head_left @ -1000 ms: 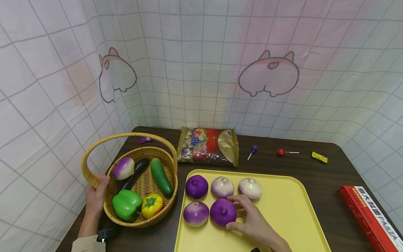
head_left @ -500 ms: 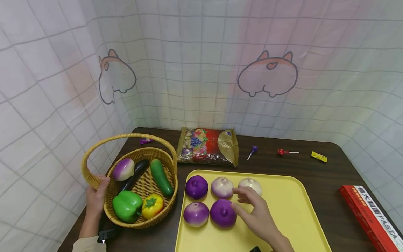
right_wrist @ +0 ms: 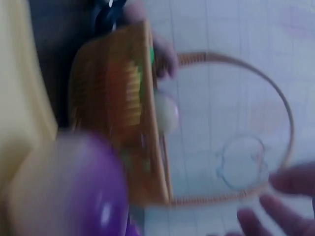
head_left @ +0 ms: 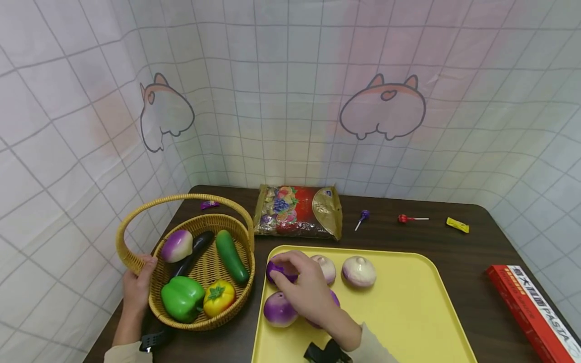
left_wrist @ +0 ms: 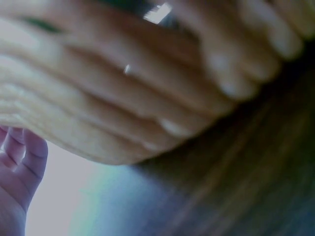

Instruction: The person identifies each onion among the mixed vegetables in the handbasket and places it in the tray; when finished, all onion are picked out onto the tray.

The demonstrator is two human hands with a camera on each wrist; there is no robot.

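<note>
Head view: right hand [head_left: 305,290] curls its fingers over the dark purple onion [head_left: 280,269] at the back-left of the yellow tray [head_left: 408,322].
Left hand [head_left: 136,287]: grips the wicker basket [head_left: 206,282] rim.
Progress: five onions on the tray; one purple-white onion [head_left: 177,245] lies in the basket.
Textures: smooth glossy plastic produce, woven cane basket.

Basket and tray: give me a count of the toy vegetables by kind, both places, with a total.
Purple-and-white onions: 6, with 5 on the yellow tray and 1 in the wicker basket
Green peppers: 1
Yellow peppers: 1
Cucumbers: 1
Aubergines: 1
Total: 10
</note>
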